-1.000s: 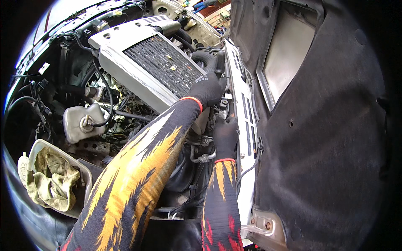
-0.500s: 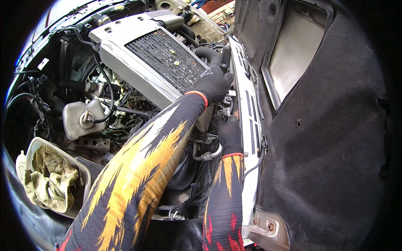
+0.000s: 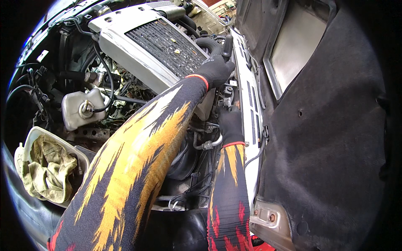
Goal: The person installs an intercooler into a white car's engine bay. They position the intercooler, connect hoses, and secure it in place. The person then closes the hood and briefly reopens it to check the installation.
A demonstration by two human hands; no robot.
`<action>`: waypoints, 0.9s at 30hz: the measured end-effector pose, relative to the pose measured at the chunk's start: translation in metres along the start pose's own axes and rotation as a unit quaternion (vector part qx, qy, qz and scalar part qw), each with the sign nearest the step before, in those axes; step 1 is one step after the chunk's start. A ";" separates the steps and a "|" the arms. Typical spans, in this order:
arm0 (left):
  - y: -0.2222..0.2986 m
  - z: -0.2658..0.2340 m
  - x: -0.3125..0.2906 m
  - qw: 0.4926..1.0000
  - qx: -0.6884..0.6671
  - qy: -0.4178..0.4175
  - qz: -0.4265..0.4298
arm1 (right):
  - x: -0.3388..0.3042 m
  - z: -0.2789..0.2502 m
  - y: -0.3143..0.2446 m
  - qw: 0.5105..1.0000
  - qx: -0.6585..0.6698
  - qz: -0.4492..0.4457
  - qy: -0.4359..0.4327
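My left hand (image 3: 215,72), in a black glove with a red cuff edge, is closed beside the near right corner of the finned intercooler (image 3: 165,46). A black, rounded handle (image 3: 227,46) sticks up from its grip; the rest of that tool is hidden. Lower down, close to the white front panel (image 3: 250,106), my gloved right hand (image 3: 230,126) reaches into the gap. Its fingers are curled among small metal fittings (image 3: 227,97), and what they hold is hidden. A bent metal pipe (image 3: 208,145) lies just left of this hand.
The raised bonnet (image 3: 322,154), with dark lining, walls off the right side. A pale plastic reservoir (image 3: 79,111) and black hoses stand at left. Nearer, a plastic tub (image 3: 85,161) holds a crumpled khaki cloth (image 3: 50,169). Black sheeting (image 3: 178,228) covers the near edge.
The whole scene has shifted slightly upward in the picture. Both hands keep about the same places against the engine, the left still at the handle.
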State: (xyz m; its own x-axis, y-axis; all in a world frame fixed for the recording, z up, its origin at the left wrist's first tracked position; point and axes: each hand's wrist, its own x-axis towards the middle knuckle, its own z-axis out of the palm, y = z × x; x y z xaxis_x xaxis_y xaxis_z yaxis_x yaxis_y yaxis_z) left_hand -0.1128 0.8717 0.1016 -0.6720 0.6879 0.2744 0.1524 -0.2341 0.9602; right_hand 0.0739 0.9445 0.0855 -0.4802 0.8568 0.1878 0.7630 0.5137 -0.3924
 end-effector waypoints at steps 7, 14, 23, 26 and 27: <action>0.002 -0.001 -0.010 1.000 0.008 -0.002 -0.024 | -0.014 -0.012 0.003 0.917 0.384 0.098 -0.030; -0.001 -0.002 -0.011 0.999 -0.026 0.015 -0.017 | -0.002 -0.023 -0.008 0.945 0.276 0.086 -0.152; -0.011 0.000 0.005 0.999 -0.022 0.018 0.030 | 0.002 -0.016 -0.016 0.935 0.291 0.098 -0.175; -0.015 0.001 0.010 1.000 -0.023 -0.007 -0.015 | 0.002 -0.014 -0.012 0.951 0.263 0.079 -0.143; -0.015 0.001 0.011 1.000 -0.020 -0.008 -0.011 | 0.001 -0.014 -0.010 0.959 0.237 0.081 -0.130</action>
State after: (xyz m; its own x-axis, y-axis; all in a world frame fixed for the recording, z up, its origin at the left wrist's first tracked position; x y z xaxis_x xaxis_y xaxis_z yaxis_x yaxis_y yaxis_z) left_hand -0.1216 0.8832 0.0901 -0.6635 0.7036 0.2544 0.1088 -0.2456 0.9632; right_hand 0.0722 0.9407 0.1024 -0.5113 0.8514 -0.1167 0.5835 0.2442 -0.7745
